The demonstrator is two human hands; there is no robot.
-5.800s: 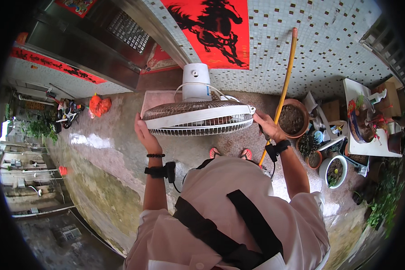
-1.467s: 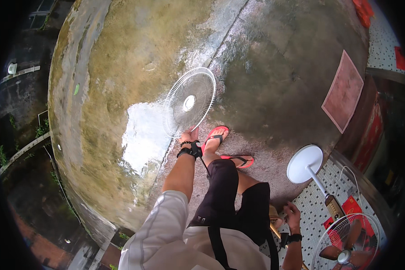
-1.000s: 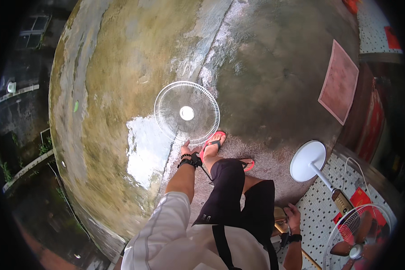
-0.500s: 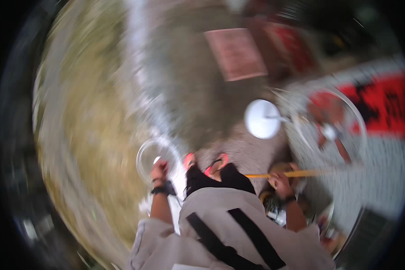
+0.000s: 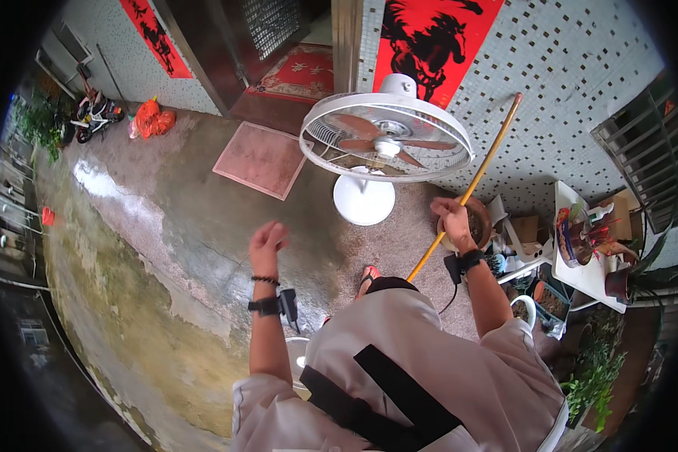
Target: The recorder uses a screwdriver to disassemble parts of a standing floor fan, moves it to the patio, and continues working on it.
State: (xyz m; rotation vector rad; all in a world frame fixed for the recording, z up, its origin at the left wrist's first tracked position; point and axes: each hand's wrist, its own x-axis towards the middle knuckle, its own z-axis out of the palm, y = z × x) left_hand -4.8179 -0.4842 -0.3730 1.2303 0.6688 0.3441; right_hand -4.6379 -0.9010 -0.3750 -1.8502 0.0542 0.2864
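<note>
My left hand (image 5: 267, 245) is raised over the wet concrete, its fingers loosely bent and apart with nothing seen in them. Below that forearm, a round wire fan grille (image 5: 297, 348) with a white centre shows partly, the rest hidden by my shirt and arm. My right hand (image 5: 455, 221) is closed round a long yellow-brown stick (image 5: 488, 157), which slants from the tiled wall down to near my feet. Just ahead stands a white pedestal fan (image 5: 388, 148) with brown blades. Its head tips upward, and its round white base (image 5: 364, 200) rests on the ground.
A pink mat (image 5: 260, 160) lies before the doorway, with a red rug (image 5: 297, 74) inside. At right are a clay pot (image 5: 481, 218), a white table (image 5: 591, 265) with plants, and a barred window (image 5: 644, 154). A red bag (image 5: 154, 119) sits by the far wall.
My view has swung toward the doorway and steadied. My left hand, beside the round grille before, is now raised apart from it. My right hand still grips the stick, now slanting upward.
</note>
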